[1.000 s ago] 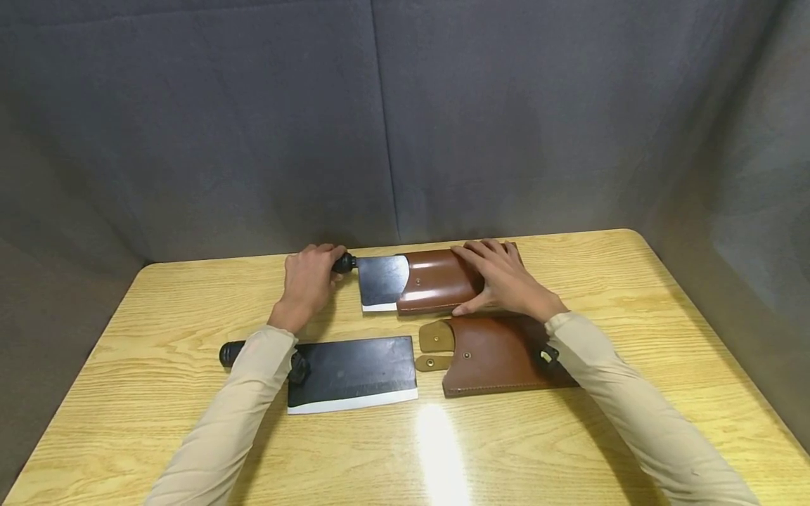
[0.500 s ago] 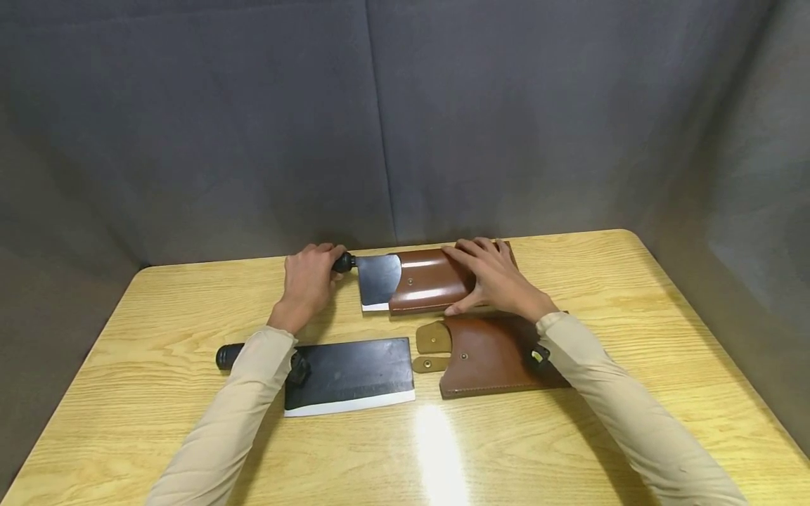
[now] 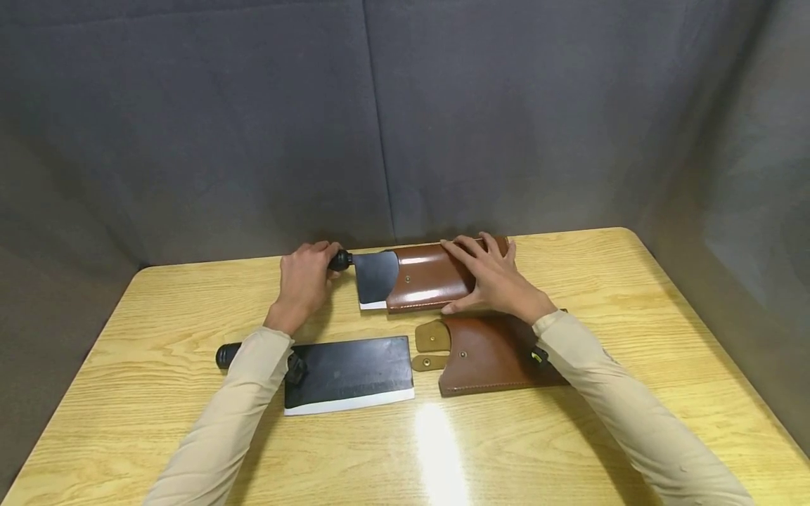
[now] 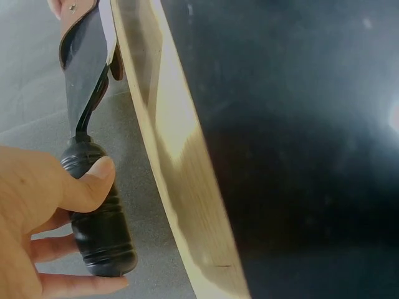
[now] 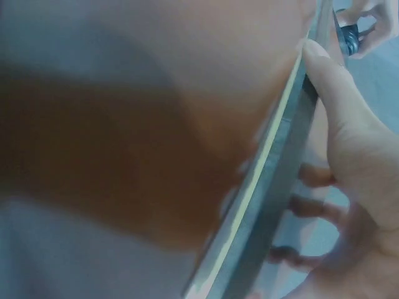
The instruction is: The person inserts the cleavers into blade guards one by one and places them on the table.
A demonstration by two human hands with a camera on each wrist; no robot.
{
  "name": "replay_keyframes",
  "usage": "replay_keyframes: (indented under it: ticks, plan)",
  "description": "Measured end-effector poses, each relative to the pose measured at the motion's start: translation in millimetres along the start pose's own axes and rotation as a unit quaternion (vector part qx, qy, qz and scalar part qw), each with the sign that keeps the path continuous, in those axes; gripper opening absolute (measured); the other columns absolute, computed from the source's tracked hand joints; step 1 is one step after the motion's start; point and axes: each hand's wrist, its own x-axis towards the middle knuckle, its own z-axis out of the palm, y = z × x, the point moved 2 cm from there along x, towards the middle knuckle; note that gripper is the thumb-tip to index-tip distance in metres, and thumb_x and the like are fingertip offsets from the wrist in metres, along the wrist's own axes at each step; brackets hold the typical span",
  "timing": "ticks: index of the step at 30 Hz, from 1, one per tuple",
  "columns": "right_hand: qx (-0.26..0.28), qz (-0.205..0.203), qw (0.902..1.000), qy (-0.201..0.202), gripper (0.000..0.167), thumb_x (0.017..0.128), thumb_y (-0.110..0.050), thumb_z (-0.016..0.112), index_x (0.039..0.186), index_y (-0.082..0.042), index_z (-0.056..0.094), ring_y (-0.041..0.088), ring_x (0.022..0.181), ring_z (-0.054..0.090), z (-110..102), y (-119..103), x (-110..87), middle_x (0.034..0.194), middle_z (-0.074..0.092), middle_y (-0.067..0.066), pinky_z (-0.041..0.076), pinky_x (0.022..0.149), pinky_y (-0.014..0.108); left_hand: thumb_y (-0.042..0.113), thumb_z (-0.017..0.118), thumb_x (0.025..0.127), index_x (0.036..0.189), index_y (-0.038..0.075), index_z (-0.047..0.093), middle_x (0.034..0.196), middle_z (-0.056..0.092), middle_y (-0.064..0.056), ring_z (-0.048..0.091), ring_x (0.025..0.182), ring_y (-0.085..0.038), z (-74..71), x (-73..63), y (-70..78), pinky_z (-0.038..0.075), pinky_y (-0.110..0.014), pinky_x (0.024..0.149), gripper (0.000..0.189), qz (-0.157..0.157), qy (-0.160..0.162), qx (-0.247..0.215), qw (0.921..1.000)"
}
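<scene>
The left hand (image 3: 304,277) reaches out to the far side of the bench (image 3: 354,457), back of the hand uppermost, and its fingers curl round the handle (image 4: 103,230) of the far cleaver (image 3: 376,275); in the left wrist view the thumb lies over that handle, which is black, rounded and ringed with grooves; the right hand (image 3: 493,277) spans the far sheath (image 3: 424,281), grasping it across its width, thumb along the near edge and the other fingers spread towards the far one; both forearms slant inward in smooth beige sleeves (image 3: 234,414); the far cleaver lies partly inside the far sheath, its dark blade showing between handle and curved mouth, with a pale strip along the near edge; the far sheath is glossy brown leather, stitched along the edge and set with a small metal stud; nearer the body lies the near cleaver (image 3: 354,369), a broad rectangular dark blade with a bright edge, its handle partly under the left sleeve; to its right the near sheath (image 3: 493,355) lies flat, brown and stitched, with two tan straps (image 3: 433,337) at its mouth; the bench has pale, yellowish wood grain; grey cloth (image 3: 253,126) hangs behind.
</scene>
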Motion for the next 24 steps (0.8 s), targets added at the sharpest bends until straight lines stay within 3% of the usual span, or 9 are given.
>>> replay_keyframes:
  ticks: [4,9,15,24]
  plan:
    - [0.005,0.001,0.9994,-0.035,0.125,0.069,-0.057,0.094,0.166,-0.013,0.029,0.056,0.151,0.021,1.1,1.9,-4.7,0.165,0.031,0.017,0.016,0.103,0.090,0.011,0.085,0.087,0.122,0.007,0.073,0.113,0.075,-0.014,0.071,0.105,-0.039,1.5,-0.1,0.3,0.058,-0.057,0.076,0.037,0.003,-0.004,0.004,1.0000]
    - [-0.010,-0.010,0.9971,-0.074,0.127,0.073,-0.056,0.093,0.168,-0.013,0.020,0.051,0.149,0.028,1.6,7.0,-8.3,0.166,0.029,0.016,0.035,0.101,0.083,0.011,0.085,0.087,0.122,0.007,0.074,0.112,0.076,-0.014,0.072,0.102,-0.039,2.4,0.5,-0.9,0.058,-0.056,0.074,0.037,0.004,-0.007,0.012,0.9999]
    - [-0.020,-0.034,0.9976,-0.057,0.124,0.071,-0.061,0.092,0.166,-0.012,0.028,0.047,0.141,0.040,3.7,2.6,-3.9,0.164,0.037,0.016,0.044,0.097,0.076,0.015,0.088,0.084,0.126,0.007,0.073,0.116,0.076,-0.013,0.072,0.098,-0.038,6.2,0.7,4.6,0.059,-0.054,0.073,0.045,0.021,-0.016,0.025,0.9993]
    - [-0.026,-0.037,0.9982,-0.039,0.122,0.071,-0.061,0.091,0.166,-0.014,0.030,0.047,0.143,0.039,3.3,-4.9,0.4,0.165,0.036,0.016,0.043,0.099,0.077,0.017,0.088,0.085,0.125,0.008,0.073,0.115,0.076,-0.013,0.072,0.099,-0.039,4.1,5.1,12.9,0.058,-0.055,0.069,0.044,0.032,-0.016,0.027,0.9990]
